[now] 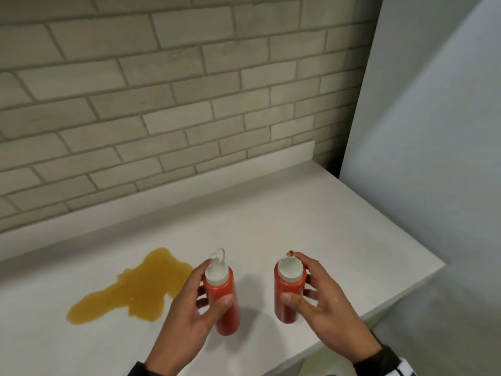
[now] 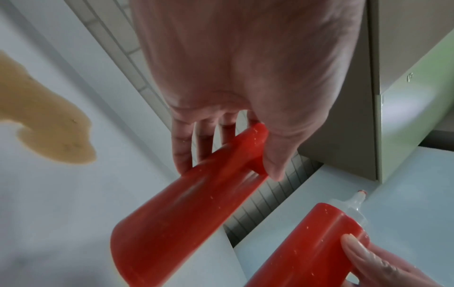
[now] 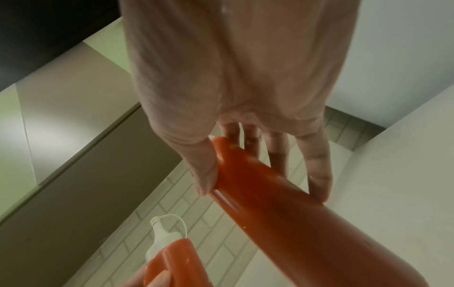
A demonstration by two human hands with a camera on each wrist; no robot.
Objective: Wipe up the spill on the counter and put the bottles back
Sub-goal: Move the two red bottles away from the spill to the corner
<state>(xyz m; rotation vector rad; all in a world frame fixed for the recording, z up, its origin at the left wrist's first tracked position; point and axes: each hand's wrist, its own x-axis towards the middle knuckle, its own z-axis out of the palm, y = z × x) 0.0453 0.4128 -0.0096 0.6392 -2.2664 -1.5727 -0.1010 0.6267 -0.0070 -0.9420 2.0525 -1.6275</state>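
Two red squeeze bottles with white nozzle caps are in my hands above the white counter [image 1: 298, 213]. My left hand [image 1: 206, 297] grips the left bottle [image 1: 225, 302], thumb in front and fingers behind; its cap tether loops up. My right hand [image 1: 301, 291] grips the right bottle [image 1: 287, 297], whose nozzle tip is orange. In the left wrist view my left hand [image 2: 221, 167] holds its bottle [image 2: 186, 209], with the other bottle [image 2: 317, 244] at lower right. In the right wrist view my right hand [image 3: 265, 186] holds its bottle [image 3: 294, 219]. A yellow-brown spill [image 1: 135, 289] lies on the counter, left of the bottles.
A grey brick-tile wall [image 1: 162, 104] backs the counter. A tall pale panel [image 1: 420, 158] closes off the right end. The counter's front edge runs diagonally at lower right. No cloth is in view.
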